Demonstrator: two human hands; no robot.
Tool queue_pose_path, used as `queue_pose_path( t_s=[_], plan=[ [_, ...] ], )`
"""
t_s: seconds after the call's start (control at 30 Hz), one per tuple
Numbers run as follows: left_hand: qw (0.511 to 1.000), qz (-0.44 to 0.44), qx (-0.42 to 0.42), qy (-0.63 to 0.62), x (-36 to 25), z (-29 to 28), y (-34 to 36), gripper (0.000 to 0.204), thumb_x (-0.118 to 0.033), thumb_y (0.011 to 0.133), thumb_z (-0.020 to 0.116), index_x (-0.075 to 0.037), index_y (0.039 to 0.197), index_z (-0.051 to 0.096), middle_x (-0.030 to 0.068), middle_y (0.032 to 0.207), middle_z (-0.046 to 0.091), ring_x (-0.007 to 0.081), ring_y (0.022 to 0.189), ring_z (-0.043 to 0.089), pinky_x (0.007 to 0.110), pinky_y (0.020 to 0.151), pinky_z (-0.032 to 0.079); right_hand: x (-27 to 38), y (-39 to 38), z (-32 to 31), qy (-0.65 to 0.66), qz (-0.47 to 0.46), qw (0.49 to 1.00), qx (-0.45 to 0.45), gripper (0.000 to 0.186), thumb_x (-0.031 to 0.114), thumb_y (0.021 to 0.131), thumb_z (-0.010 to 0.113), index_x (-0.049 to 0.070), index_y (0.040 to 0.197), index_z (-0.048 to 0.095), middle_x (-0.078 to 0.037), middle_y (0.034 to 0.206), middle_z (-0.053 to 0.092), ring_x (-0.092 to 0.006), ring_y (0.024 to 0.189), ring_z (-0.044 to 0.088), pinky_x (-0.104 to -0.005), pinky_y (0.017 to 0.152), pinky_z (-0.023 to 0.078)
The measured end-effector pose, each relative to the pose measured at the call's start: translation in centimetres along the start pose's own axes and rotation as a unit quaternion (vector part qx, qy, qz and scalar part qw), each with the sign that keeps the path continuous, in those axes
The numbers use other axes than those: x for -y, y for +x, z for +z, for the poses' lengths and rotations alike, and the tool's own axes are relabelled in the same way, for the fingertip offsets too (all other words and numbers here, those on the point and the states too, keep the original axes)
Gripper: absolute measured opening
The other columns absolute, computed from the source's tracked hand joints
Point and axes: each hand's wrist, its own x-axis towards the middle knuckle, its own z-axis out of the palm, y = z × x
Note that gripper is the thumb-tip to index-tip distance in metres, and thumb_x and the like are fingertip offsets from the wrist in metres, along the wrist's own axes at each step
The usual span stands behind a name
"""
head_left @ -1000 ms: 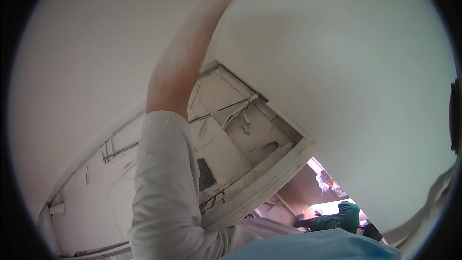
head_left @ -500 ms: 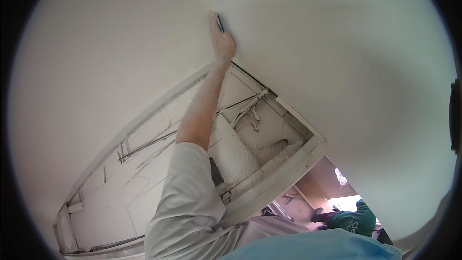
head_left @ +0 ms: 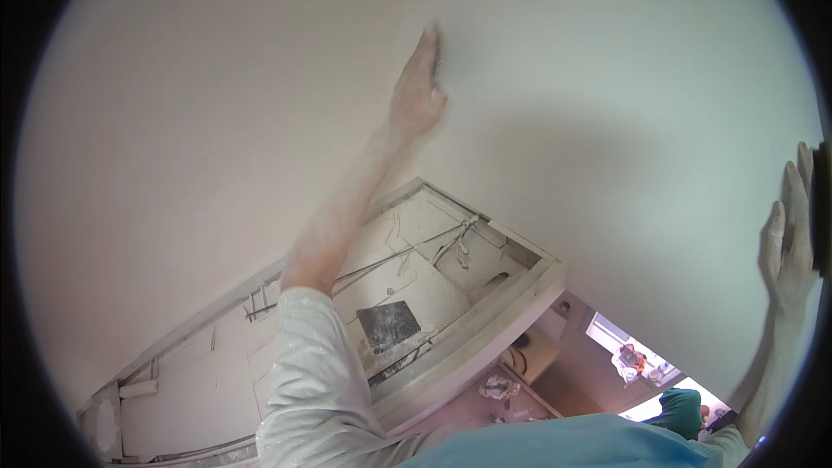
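Note:
My left hand [head_left: 419, 95] is raised against the pale wall [head_left: 555, 52] near a corner, fingers closed over a thin, dark-edged flat pad [head_left: 437, 56]. The pad lies between the fingers and the wall; motion blur hides its exact kind. At the far right edge, my right hand [head_left: 790, 234] has its fingers stretched upward and apart, at the wall, and looks dusty. Part of that hand is cut off by the dark rim of the picture.
Below the left arm is a dust-covered framed ledge [head_left: 485, 342] with loose cables [head_left: 458, 243] and a dark square sheet [head_left: 388, 326]. Farther down at right are a green garment [head_left: 680, 412], apparently on another person, and a bag [head_left: 630, 364] by a bright window.
My left hand has shifted right along the wall with the pad. My right hand has come into view at the right edge. The view has tilted, uncovering the dark square sheet.

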Motion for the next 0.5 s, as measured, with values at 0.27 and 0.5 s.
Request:
queue_pose_path(
  t_s=[0.27, 0.5],
  plan=[
    [0.911, 0.321, 0.007, 0.259, -2.7, -1.2, 17.6, 0.09, -0.004, 0.076, 0.049, 0.004, 0.161, 0.019, 0.0281, 0.166, 0.02, 0.0403, 0.156, 0.018, 0.048, 0.129, 0.016, 0.7, -2.6, -2.3, -0.015, 0.096, 0.977, 0.191, 0.044, 0.013, 0.104, 0.049, 0.007, 0.147, 0.054, -0.014, 0.155, 0.05, -0.0331, 0.149, 0.041, -0.0485, 0.122, 0.038],
    [0.947, 0.304, 0.063, 0.081, -2.7, -1.0, 19.4, 0.098, -0.008, 0.074, 0.056, 0.005, 0.161, 0.013, 0.028, 0.169, 0.011, 0.0372, 0.159, 0.01, 0.045, 0.131, 0.011, 0.7, -1.8, -2.2, -0.001, 0.083, 0.995, 0.054, 0.037, 0.029, 0.098, 0.056, 0.008, 0.126, 0.067, -0.018, 0.139, 0.064, -0.0341, 0.129, 0.059, -0.0468, 0.104, 0.046]
  ],
)
